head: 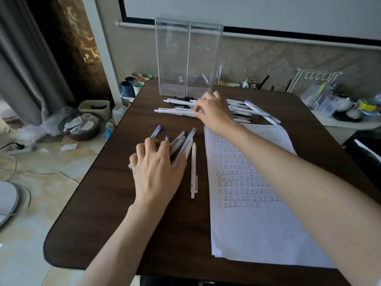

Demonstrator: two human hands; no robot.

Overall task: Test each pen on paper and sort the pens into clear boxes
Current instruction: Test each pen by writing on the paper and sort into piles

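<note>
Where the dark wood-grain counter (pixel 115 223) carries the work, the paper (pixel 257 234) serves as reference. It is a thin stack of white sheets, and the top one is filled on its far half with rows of small handwritten marks.

Left of the paper, the left hand (pixel 156 170) lies over a bundle of pens (pixel 182 142) whose pale barrels fan out past the fingertips. The grip is closed round them, with the thumb curled against the bundle's paper side and the fingers bent over the top. One barrel end pokes out beyond the little finger. Between the bundle and the paper, a single white pen (pixel 193 172) lies loose, roughly parallel to the paper's edge.

Just beyond the paper's far edge, a heap of white pens (pixel 177 111) lies crosswise. The right hand (pixel 214 112) is on the heap, its arm crossing the paper's far part. The fingers are bent down with their tips on the barrels. The grip is half closed, and I cannot tell whether it holds a pen.

Farther beyond the paper, past the heap, two tall clear boxes (pixel 173 58) stand upright, side by side and touching.

Room, left of the paper and off the counter:
- pale marbled floor (pixel 41 203) with cables
- dark bowl (pixel 79 126) of crumpled wrappers
- cluster of coloured cups (pixel 134 83)
- grey curtain (pixel 24 69)

Right of the paper stands a white wire rack (pixel 315 79) among clear containers. On the wall beyond the paper hangs a black-edged white screen (pixel 247 9).
</note>
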